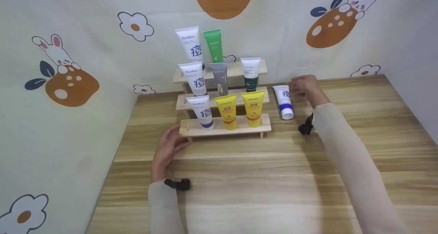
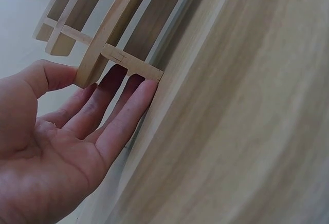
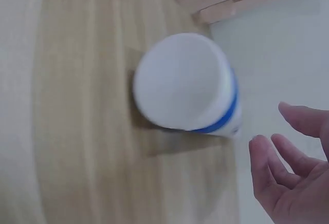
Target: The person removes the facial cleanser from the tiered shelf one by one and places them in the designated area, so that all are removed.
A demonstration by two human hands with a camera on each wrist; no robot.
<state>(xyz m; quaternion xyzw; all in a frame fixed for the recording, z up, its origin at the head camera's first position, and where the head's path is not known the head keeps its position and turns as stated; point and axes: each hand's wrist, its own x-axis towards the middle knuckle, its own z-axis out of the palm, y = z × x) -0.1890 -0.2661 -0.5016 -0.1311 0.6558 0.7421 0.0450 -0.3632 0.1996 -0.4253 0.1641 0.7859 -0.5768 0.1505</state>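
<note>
A three-step wooden display rack holds several upright squeeze tubes. My left hand is at the left end of its lowest step; in the left wrist view, the thumb touches the board's end and the fingers reach beneath, against the leg. Right of the rack, a white squeeze tube with a blue band lies on the table, cap toward me. My right hand is beside that tube's far end. In the right wrist view, the fingers are spread slightly, apart from the tube, and hold nothing.
The rack carries white-and-blue tubes, two yellow tubes, a green tube, a grey tube and a white-and-green tube. Patterned cloth walls border the wooden table at the back and sides.
</note>
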